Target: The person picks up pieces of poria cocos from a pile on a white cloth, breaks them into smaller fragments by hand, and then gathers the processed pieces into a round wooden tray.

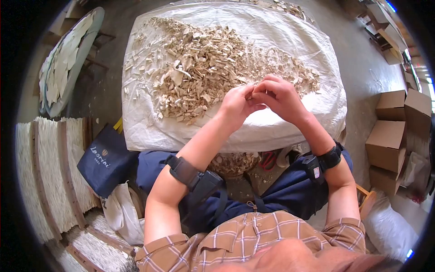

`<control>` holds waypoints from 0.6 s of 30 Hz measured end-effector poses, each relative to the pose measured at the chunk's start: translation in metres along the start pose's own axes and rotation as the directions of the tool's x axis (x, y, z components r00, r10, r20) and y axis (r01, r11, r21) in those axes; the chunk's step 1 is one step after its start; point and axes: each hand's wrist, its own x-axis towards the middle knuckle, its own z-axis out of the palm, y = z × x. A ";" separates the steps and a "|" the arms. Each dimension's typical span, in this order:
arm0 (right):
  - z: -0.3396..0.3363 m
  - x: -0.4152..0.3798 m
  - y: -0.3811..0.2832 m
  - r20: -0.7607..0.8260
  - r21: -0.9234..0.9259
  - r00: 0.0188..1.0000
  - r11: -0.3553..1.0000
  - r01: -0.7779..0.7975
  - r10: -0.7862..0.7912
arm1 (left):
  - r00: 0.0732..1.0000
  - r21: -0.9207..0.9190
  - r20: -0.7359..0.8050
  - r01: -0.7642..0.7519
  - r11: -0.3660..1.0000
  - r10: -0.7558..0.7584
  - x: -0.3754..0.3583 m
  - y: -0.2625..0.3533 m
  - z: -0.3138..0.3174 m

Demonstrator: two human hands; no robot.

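Note:
A heap of pale tan, dry chips (199,63) is spread over a white cloth (149,131) that covers the table. Above the near right part of the heap, my left hand (238,102) and my right hand (281,95) meet with bent fingers. The fingertips of both hands are pressed together. Whatever lies between them is too small or too hidden to make out. Below the table edge, a round container of similar pieces (233,164) shows between my legs.
Cardboard boxes (385,140) stand at the right, above a white plastic bag (389,222). At the left are a dark blue bag (106,158), stacked trays of pale strips (50,172) and an oval tray of flat pieces (68,63). Red-handled scissors (269,161) lie below the table edge.

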 end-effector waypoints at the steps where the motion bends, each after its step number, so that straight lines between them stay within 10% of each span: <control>1: 0.003 0.000 0.002 -0.016 -0.052 0.998 0.997 0.056 -0.056 | 0.999 0.007 0.035 -0.011 1.000 0.011 0.001 0.000 -0.001; 12: 0.007 0.014 0.021 -0.154 -0.053 0.986 0.996 -0.065 0.056 | 0.973 -0.044 -0.179 -0.158 0.986 0.148 -0.008 0.022 -0.006; 18: 0.021 -0.003 0.038 0.157 -0.361 0.986 0.932 0.003 0.058 | 0.965 -0.094 -0.153 -0.230 0.969 0.214 -0.015 0.035 -0.009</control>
